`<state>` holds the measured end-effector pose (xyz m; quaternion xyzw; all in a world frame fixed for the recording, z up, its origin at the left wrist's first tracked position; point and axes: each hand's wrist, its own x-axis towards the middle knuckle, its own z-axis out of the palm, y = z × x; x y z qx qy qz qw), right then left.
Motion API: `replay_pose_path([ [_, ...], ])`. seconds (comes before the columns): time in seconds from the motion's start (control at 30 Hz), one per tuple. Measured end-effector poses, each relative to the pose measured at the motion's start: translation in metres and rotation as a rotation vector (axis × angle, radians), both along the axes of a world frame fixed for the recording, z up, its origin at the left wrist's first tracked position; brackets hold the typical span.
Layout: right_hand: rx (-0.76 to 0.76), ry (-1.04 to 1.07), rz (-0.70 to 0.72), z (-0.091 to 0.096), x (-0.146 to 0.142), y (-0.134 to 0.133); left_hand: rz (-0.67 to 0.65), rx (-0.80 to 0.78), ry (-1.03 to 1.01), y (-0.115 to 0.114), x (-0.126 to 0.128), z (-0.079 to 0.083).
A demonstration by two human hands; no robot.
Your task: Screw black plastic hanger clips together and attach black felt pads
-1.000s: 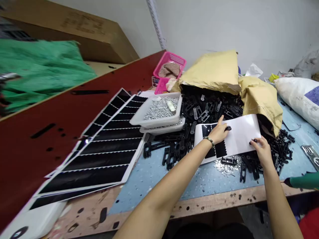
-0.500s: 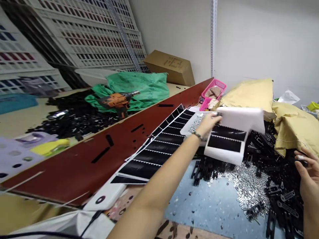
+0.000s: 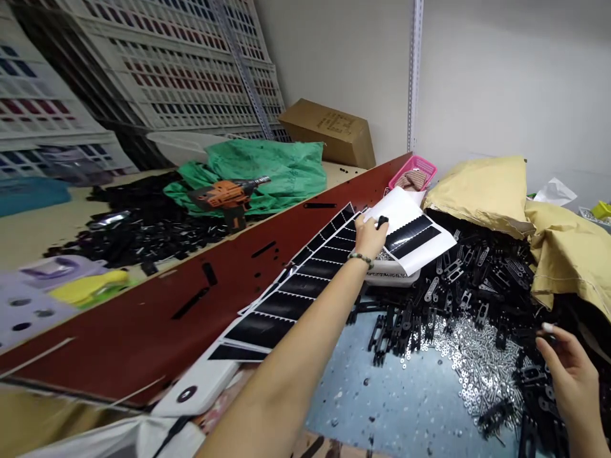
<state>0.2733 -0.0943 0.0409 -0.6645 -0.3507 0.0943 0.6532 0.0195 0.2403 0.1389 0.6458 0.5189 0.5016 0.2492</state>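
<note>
Over on the far left, stacked plastic crates (image 3: 143,63) rise against the wall, and a lower surface in front of them carries a heap of black plastic parts (image 3: 143,238). Beside that heap, an orange cordless drill (image 3: 224,196) lies on a green plastic sheet (image 3: 281,165), with a cardboard box (image 3: 329,133) behind it. A dark red board (image 3: 143,312) slants across the middle, and overlapping sheets of black serrated strips (image 3: 296,299) lie fanned along its edge.

The person's left hand (image 3: 371,238), with a beaded bracelet (image 3: 360,258) at the wrist, reaches out to a white sheet with black strips (image 3: 410,232). Its fingers are closed in a narrow pinch on the sheet's edge, along with a small black piece (image 3: 382,221). That sheet lies tilted on top of a white plastic tray (image 3: 391,277), just in front of a pink basket (image 3: 413,173).

To the right, a large pile of black plastic brackets (image 3: 477,286) spills from kraft paper bags (image 3: 568,254) onto the blue speckled bench (image 3: 363,407), with steel screws and washers (image 3: 477,362) scattered along its front. The right hand (image 3: 568,375) hovers at the pile's edge, fingers curled narrowly; whether it holds anything is hard to tell.
</note>
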Motion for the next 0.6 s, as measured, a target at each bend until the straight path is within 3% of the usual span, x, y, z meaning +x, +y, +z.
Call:
replay_pose_path([
  [0.1,0.012,0.051,0.056,0.01,-0.025,0.006,-0.268,-0.085,0.066,-0.061,0.005,-0.015],
  [0.2,-0.012,0.095,0.188,0.019,-0.054,0.01,-0.758,-0.246,0.093,-0.138,0.008,-0.036],
  [0.27,0.009,0.132,0.31,0.021,-0.071,0.01,-0.912,-0.309,0.163,-0.181,0.005,-0.043],
  [0.4,-0.051,0.143,0.431,0.021,-0.094,0.005,-0.956,-0.253,0.337,-0.229,-0.001,-0.045],
  [0.6,-0.184,-0.128,0.501,0.03,-0.098,-0.01,-0.983,-0.084,0.417,-0.25,-0.006,-0.056],
])
